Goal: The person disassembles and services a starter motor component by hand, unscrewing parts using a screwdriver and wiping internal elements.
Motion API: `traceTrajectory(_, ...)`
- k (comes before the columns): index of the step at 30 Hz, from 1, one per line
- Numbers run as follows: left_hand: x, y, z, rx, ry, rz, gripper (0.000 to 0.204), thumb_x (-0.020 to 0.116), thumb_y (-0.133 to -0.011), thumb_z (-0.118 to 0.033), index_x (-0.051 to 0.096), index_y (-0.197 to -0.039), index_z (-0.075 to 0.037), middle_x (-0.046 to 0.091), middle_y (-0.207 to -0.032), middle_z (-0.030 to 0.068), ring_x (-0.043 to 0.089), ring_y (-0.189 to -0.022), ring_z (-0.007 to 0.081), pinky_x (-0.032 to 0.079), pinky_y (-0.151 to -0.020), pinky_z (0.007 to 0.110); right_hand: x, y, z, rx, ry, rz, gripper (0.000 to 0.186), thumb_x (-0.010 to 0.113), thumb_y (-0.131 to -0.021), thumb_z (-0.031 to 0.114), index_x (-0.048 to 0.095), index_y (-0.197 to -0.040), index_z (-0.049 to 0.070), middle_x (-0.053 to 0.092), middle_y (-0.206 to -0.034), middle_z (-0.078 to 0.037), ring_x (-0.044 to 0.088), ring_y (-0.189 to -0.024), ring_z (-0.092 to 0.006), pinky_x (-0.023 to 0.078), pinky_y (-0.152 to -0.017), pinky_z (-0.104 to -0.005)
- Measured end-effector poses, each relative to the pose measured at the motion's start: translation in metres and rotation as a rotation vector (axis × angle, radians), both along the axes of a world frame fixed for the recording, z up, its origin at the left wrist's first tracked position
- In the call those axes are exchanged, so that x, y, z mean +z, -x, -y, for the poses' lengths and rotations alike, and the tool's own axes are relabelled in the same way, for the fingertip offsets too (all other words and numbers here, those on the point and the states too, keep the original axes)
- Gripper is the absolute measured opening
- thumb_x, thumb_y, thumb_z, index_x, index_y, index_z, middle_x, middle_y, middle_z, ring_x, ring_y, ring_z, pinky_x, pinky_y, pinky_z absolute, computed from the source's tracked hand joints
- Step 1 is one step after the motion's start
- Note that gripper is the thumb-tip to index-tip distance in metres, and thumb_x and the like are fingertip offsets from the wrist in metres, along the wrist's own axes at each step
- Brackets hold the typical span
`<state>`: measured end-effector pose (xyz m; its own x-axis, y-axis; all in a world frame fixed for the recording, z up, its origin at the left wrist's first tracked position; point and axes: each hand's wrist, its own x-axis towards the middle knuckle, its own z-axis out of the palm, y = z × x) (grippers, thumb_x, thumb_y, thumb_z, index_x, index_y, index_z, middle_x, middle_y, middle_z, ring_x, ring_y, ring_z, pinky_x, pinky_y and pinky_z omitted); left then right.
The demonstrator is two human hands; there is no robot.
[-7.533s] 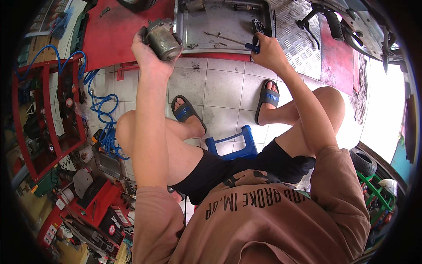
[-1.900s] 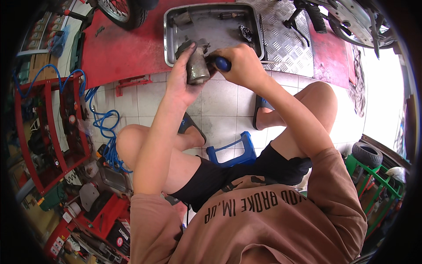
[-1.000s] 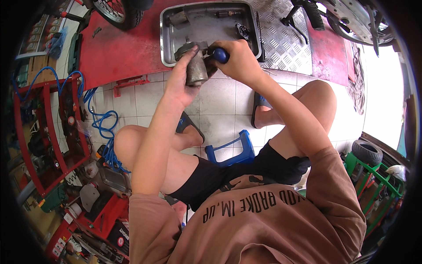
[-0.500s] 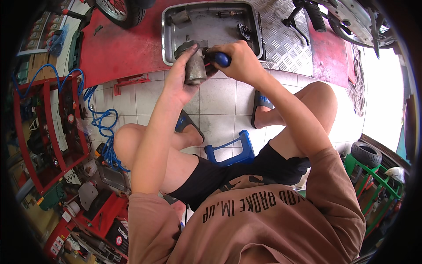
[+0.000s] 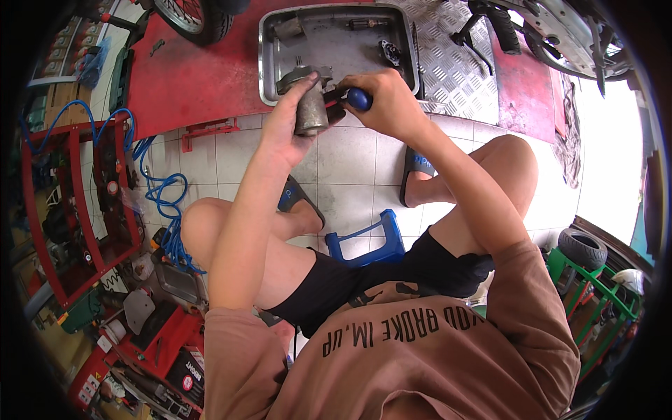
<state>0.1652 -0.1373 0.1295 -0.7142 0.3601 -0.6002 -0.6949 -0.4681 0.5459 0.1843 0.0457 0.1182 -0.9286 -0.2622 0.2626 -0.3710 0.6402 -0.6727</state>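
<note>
My left hand point(image 5: 285, 127) is wrapped round a worn grey metal starter motor point(image 5: 311, 113), a cylinder with a flanged end toward the tray. Its thumb lies along the near side; the other fingers are mostly hidden behind. To the right, my right hand point(image 5: 389, 102) is closed on a screwdriver point(image 5: 359, 99) with a round blue handle. The screwdriver's dark front part points left toward the motor's side, but its tip is hard to make out. Beyond both hands lies a metal tray point(image 5: 265, 59) holding a metal cylinder point(image 5: 288, 28) and several small parts.
A red platform point(image 5: 189, 84) with a tread-plate section point(image 5: 448, 77) supports the tray. Motorcycle parts, including a wheel point(image 5: 192, 17), stand at the far side. A blue stool point(image 5: 383, 241) is between my legs. Blue hose point(image 5: 168, 199) and a red rack point(image 5: 84, 203) are at left.
My right hand has shifted slightly to the right with the screwdriver, away from the motor. My left hand and the starter motor have barely moved.
</note>
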Motion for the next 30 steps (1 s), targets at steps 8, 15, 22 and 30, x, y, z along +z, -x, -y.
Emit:
traceTrajectory(8, -0.004, 0.002, 0.003, -0.004, 0.033, -0.013, 0.042, 0.070, -0.084, -0.026, 0.052, -0.115, -0.004, 0.061, -0.109, 0.0125, 0.063, -0.101, 0.0302, 0.052, -0.092, 0.047, 0.014, -0.003, 0.001, 0.004, 0.091, -0.055, 0.024, 0.070, -0.069, 0.006, 0.069, -0.093, 0.002, 0.066, -0.084, -0.018, 0.063, -0.076, -0.0382, 0.052, -0.069, -0.0416)
traceTrajectory(15, 0.003, 0.007, 0.009, 0.056, 0.090, 0.014, 0.045, 0.073, -0.082, -0.026, 0.051, -0.116, -0.006, 0.062, -0.108, 0.0130, 0.065, -0.097, 0.0295, 0.054, -0.089, 0.044, 0.045, 0.008, -0.054, -0.134, 0.012, -0.252, 0.022, 0.072, -0.073, 0.018, 0.068, -0.079, -0.002, 0.066, -0.077, -0.016, 0.066, -0.064, -0.0300, 0.051, -0.065, -0.0346)
traceTrajectory(22, -0.013, 0.015, 0.019, 0.139, 0.166, 0.006, 0.045, 0.076, -0.080, -0.023, 0.052, -0.114, -0.008, 0.060, -0.108, 0.0112, 0.064, -0.097, 0.0280, 0.056, -0.085, 0.045, 0.053, -0.014, -0.076, -0.517, 0.555, -0.165, 0.022, 0.072, -0.081, 0.014, 0.069, -0.086, -0.007, 0.064, -0.067, -0.003, 0.057, -0.059, -0.0072, 0.045, -0.054, -0.0203)
traceTrajectory(30, -0.016, 0.017, 0.024, 0.177, 0.218, -0.006, 0.044, 0.076, -0.080, -0.023, 0.052, -0.114, -0.007, 0.059, -0.107, 0.0109, 0.064, -0.095, 0.0271, 0.057, -0.083, 0.045, 0.054, -0.041, -0.078, -0.436, 0.949, -0.077, 0.027, 0.055, -0.084, 0.018, 0.060, -0.094, -0.006, 0.061, -0.080, -0.013, 0.052, -0.055, -0.0143, 0.042, -0.045, -0.0255)
